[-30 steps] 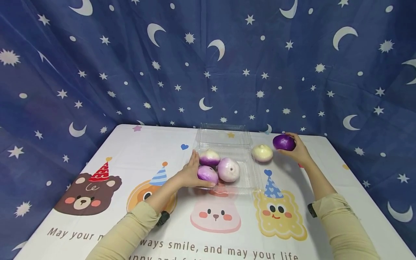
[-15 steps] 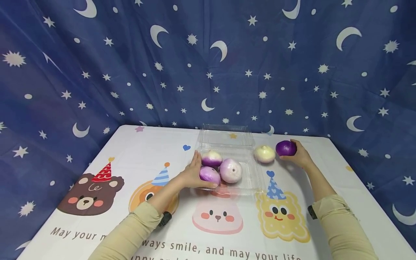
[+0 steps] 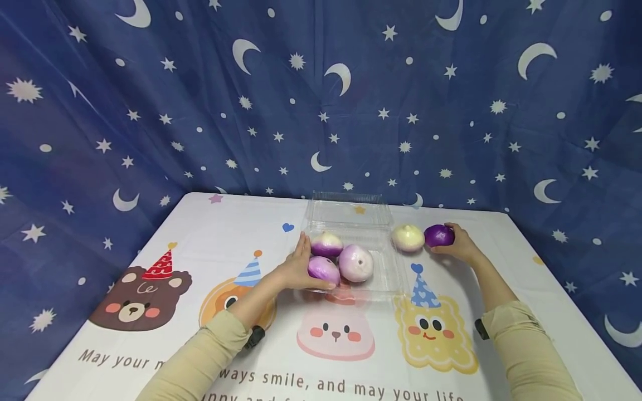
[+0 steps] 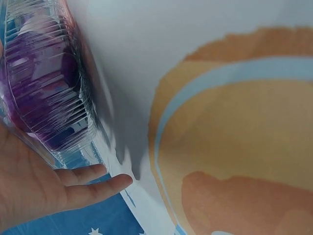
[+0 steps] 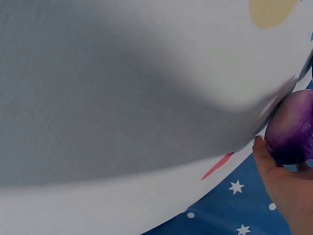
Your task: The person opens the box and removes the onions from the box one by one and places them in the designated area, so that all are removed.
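- Purple onion (image 3: 439, 235): gripped in the right hand's (image 3: 462, 246) curled fingers, just beside the pale onion (image 3: 408, 238).
- Clear container (image 3: 385, 272): lid raised, three onions (image 3: 356, 263) already inside, two outside.
- Left hand (image 3: 295, 271): fingers straight, against its side.

Bright, even light fills the head view, the tabletop (image 3: 241, 223) gleaming white and only soft shadows showing beside the forearms (image 3: 494, 284)! Over on the left wrist it's dimmer and greyer, glints streaking the ribbed clear container (image 4: 80, 128), finger-shaped shadows near the left hand (image 4: 44, 183). And the right wrist view is murky, a broad, soft-edged shadow swallowing much of the tabletop, the purple onion (image 5: 292, 127) darkest along its underside.
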A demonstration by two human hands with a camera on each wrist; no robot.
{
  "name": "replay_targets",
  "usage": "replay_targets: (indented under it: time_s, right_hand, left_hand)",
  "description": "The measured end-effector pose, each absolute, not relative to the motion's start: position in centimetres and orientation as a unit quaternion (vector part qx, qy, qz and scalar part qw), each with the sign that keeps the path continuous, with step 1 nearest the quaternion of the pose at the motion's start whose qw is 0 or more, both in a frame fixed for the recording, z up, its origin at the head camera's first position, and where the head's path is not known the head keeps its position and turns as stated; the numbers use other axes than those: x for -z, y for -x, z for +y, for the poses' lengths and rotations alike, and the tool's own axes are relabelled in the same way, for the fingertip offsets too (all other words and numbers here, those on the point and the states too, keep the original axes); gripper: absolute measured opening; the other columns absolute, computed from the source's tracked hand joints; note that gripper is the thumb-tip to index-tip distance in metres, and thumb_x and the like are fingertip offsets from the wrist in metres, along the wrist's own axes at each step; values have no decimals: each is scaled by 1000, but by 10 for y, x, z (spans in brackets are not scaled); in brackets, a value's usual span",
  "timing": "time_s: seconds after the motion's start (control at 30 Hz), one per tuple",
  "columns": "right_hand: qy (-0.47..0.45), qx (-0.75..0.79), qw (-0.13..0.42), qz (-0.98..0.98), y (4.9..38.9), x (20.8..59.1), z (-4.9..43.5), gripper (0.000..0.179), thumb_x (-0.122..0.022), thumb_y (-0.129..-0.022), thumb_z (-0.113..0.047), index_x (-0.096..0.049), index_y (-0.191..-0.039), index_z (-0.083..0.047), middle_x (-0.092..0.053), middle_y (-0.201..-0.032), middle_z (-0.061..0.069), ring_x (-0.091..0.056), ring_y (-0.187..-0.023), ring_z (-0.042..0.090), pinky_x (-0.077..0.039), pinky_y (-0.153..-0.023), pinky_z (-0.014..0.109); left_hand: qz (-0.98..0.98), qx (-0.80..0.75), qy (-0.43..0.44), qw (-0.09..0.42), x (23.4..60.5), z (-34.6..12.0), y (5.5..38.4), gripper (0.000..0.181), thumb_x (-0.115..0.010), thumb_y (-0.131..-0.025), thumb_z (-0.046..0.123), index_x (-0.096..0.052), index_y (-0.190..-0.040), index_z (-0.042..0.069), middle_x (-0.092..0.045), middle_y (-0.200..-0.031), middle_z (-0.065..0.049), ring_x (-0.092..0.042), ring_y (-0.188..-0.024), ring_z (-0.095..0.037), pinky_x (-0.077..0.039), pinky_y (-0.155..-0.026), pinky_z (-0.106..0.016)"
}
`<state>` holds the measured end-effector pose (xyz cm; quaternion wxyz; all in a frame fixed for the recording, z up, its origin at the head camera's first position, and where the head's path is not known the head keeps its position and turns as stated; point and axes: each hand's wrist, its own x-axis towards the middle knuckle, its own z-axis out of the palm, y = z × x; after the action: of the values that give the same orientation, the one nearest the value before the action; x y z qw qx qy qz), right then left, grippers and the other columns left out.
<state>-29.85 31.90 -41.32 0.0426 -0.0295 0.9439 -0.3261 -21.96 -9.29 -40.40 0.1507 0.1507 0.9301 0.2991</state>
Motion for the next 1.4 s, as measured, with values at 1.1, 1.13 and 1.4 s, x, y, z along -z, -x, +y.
replay_targets:
  time_s: [1.1, 1.13, 1.4]
  right_hand:
    - [10, 333, -54, 941, 290, 403, 317, 77, -64, -88, -30, -26, -141, 9, -28, -141, 39, -26, -131, 56, -24, -106, 64]
    - [11, 335, -74, 939, 288, 402, 314, 73, -65, -88, -27, -29, -140, 9, -30, -141, 39, -27, -130, 55, -24, -107, 63]
    - [66, 327, -188, 924, 277, 381, 269, 54, -67, -86, -17, -46, -131, 5, -43, -135, 31, -39, -126, 48, -30, -105, 60]
  left_hand:
    - [931, -291, -151, 163, 403, -89, 224, 128, -77, -70, 53, 8, -149, -2, 19, -156, -17, -11, -141, -48, -26, -110, -58]
    - [931, -289, -152, 163, 403, -90, 224, 128, -76, -70, 53, 8, -149, -2, 19, -156, -18, -11, -141, -48, -26, -110, -58]
    - [932, -294, -146, 152, 402, -91, 221, 127, -77, -70, 52, 7, -149, -2, 19, -156, -17, -11, -142, -47, -26, -111, -57]
